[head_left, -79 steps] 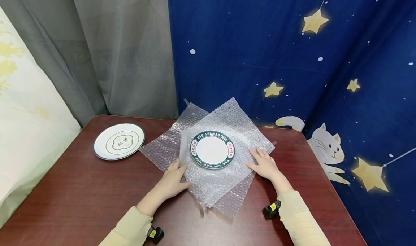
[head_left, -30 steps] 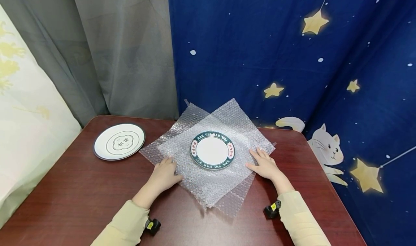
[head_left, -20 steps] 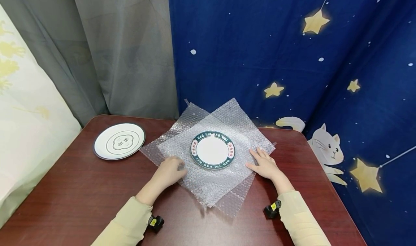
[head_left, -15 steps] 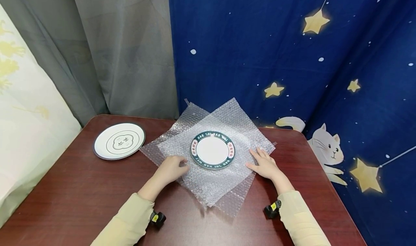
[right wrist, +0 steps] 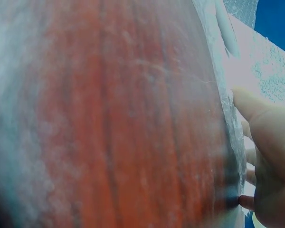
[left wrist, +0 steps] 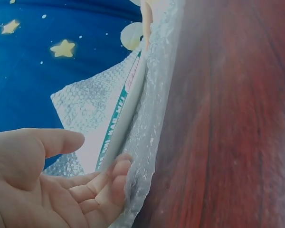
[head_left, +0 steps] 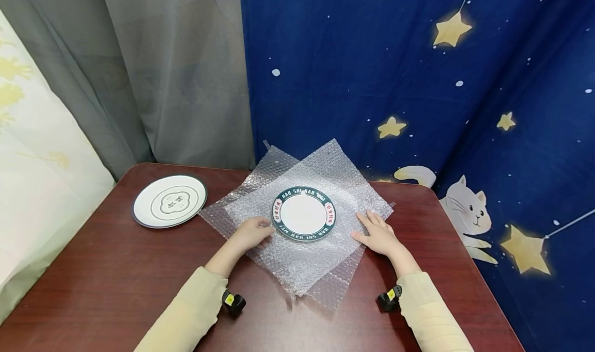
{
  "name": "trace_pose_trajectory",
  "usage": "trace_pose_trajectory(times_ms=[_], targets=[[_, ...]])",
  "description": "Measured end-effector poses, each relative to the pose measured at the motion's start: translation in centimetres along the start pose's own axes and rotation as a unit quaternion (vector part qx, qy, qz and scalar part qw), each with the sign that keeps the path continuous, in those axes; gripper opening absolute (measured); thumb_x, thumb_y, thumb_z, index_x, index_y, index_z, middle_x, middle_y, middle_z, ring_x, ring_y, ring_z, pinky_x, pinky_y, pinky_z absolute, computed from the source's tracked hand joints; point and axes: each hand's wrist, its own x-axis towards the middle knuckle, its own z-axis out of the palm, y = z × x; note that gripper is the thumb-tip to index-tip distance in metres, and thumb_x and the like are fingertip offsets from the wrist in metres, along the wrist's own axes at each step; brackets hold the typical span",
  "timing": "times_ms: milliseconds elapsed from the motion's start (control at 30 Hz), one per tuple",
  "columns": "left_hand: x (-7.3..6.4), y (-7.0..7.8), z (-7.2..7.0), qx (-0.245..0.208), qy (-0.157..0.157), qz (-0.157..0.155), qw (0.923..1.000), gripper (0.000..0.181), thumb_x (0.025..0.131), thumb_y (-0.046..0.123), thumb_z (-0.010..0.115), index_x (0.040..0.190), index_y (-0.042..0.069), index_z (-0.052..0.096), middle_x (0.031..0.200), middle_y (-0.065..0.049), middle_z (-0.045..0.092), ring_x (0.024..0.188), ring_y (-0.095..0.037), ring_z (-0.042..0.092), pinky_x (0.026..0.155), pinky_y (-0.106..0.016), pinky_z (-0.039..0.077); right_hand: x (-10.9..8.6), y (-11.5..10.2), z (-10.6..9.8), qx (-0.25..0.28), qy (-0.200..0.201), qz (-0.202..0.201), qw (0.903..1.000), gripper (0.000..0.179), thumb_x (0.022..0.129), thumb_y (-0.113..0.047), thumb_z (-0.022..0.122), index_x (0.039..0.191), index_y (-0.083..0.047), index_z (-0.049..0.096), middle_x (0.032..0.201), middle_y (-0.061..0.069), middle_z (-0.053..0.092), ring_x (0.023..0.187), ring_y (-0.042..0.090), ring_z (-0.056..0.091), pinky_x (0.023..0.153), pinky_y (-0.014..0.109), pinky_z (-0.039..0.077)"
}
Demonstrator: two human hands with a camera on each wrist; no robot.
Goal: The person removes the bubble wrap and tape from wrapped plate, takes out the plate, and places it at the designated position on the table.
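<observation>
A plate (head_left: 303, 214) with a green lettered rim lies face up on bubble wrap (head_left: 299, 269), two sheets laid crosswise. At the plate's lower left rim is my left hand (head_left: 252, 233). The left wrist view shows its thumb apart from the loosely bent fingers (left wrist: 102, 190), which lie on the wrap beside the plate's edge; whether they touch the rim I cannot tell. My right hand (head_left: 378, 234) rests with spread fingers on the right side of the wrap. In the right wrist view, its fingertips (right wrist: 244, 202) are on the wrap's edge.
A larger white plate (head_left: 170, 201) with a dark rim sits at the left of the brown wooden table (head_left: 107, 280). Behind the table hang a grey curtain (head_left: 186, 73) and a blue curtain (head_left: 334, 73) with stars.
My left hand flattened the wrap's folded left corner outward, then moved right and up to the plate's rim. The right hand and both plates have stayed in place.
</observation>
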Motion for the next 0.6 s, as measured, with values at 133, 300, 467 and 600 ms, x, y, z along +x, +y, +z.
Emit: trace_pose_trajectory(times_ms=[133, 300, 467, 600], targets=[[0.3, 0.0, 0.2, -0.080, -0.012, -0.038, 0.9960, 0.048, 0.095, 0.011, 0.054, 0.134, -0.014, 0.041, 0.077, -0.017, 0.067, 0.058, -0.018, 0.064, 0.057, -0.031, 0.056, 0.1, 0.0, 0.1, -0.001, -0.001, 0.000, 1.0000, 0.080, 0.092, -0.058, 0.051, 0.151, -0.010, 0.029, 0.155, 0.025, 0.013, 0.141, 0.044, 0.007, 0.105, 0.068, 0.012], [0.6, 0.1, 0.5, -0.146, -0.036, -0.066, 0.9864, 0.054, 0.097, 0.011, 0.052, 0.139, -0.014, 0.030, 0.080, -0.021, 0.068, 0.058, -0.020, 0.066, 0.057, -0.032, 0.057, 0.1, 0.1, 0.1, 0.000, -0.001, -0.002, 1.0000, 0.080, 0.091, -0.059, 0.051, 0.151, -0.009, 0.029, 0.155, 0.025, 0.013, 0.141, 0.044, 0.007, 0.105, 0.068, 0.012], [1.1, 0.1, 0.9, -0.187, -0.060, -0.093, 0.9760, 0.058, 0.098, 0.010, 0.049, 0.144, -0.011, 0.022, 0.081, -0.022, 0.068, 0.058, -0.020, 0.067, 0.056, -0.031, 0.057, 0.1, 0.2, 0.2, 0.000, 0.000, -0.001, 1.0000, 0.080, 0.091, -0.058, 0.051, 0.151, -0.009, 0.029, 0.155, 0.025, 0.013, 0.141, 0.043, 0.007, 0.105, 0.068, 0.012], [1.4, 0.0, 1.1, -0.221, -0.073, -0.099, 0.9676, 0.057, 0.098, 0.010, 0.048, 0.145, -0.009, 0.021, 0.079, -0.021, 0.068, 0.059, -0.021, 0.067, 0.056, -0.030, 0.057, 0.0, 0.1, 0.1, 0.002, 0.003, -0.003, 1.0000, 0.079, 0.092, -0.057, 0.052, 0.151, -0.009, 0.029, 0.154, 0.025, 0.013, 0.141, 0.043, 0.007, 0.105, 0.068, 0.012]])
